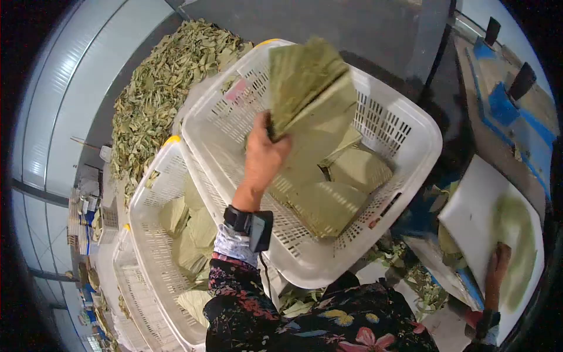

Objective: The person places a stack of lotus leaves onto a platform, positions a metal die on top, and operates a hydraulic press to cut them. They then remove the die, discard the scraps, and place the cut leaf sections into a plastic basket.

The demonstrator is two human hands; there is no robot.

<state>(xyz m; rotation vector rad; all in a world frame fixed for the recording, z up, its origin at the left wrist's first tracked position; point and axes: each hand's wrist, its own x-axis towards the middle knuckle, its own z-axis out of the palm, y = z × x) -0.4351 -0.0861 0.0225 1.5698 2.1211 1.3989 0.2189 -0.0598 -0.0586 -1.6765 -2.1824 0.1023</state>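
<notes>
"So, how many baskets are seen?"

"Three white plastic baskets at least: the near basket [431, 141], the second basket [146, 237] and the third basket [126, 270], which is partly covered. There is also one heap of loose leaves [152, 100] on the floor."

"And the two hands of the person?"

"The left hand [267, 154] is clamped on one stack of cut leaves [319, 108], thumb and fingers closed at its lower edge, above the near basket. The right hand [499, 263] is on the stained white board [475, 202]; its fingers are hard to make out, so one cannot tell if it grips."

"Can the leaf stacks inside [337, 202] be counted?"

"Not exactly. They overlap, and the held stack hides some. Its upper part is blurred and covers a piece of the far rim."

"Where is room, then?"

"To the right of the held stack, up to the slotted side wall. The board lies well apart, its right side going into the dark edge of the view."
</notes>
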